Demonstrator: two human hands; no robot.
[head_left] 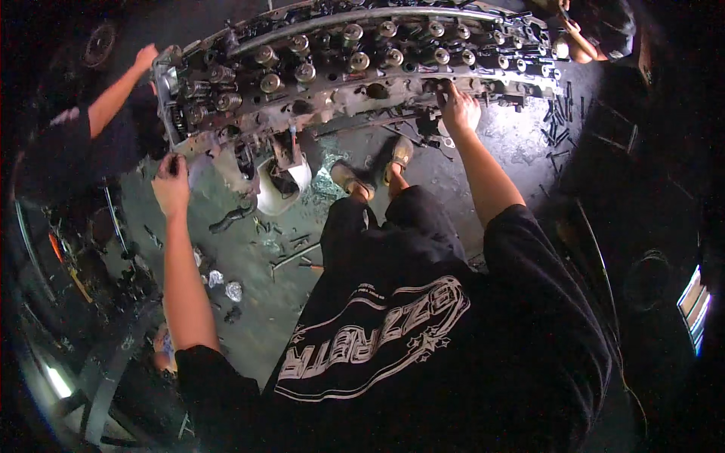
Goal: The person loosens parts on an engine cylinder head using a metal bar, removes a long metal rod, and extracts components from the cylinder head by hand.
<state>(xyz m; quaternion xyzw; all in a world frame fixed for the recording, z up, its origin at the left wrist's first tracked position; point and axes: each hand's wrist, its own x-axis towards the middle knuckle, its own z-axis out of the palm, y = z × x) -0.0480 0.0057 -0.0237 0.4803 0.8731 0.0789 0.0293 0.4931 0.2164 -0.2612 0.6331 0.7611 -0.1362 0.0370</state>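
Note:
A long metal cylinder head [325,102] with rows of valve springs and round retainers stretches across the upper view. My right hand [461,113] is at its near edge, fingers curled against the metal beside a dark port opening, the fingertips partly hidden. Just below the left end of the cylinder head, my left hand [172,187] is closed, with its fingers curled in. Something dark shows at those fingertips, too dim to name. Another person's hand [146,57] is at the far left corner of the cylinder head.
A second person's arm [581,45] is by the right end. Several dark bolts [559,128] lie on the floor there. Below the cylinder head stands a white container [285,192] with dark parts in it. Tools [294,257] and crumpled foil-like pieces [233,291] lie near my feet.

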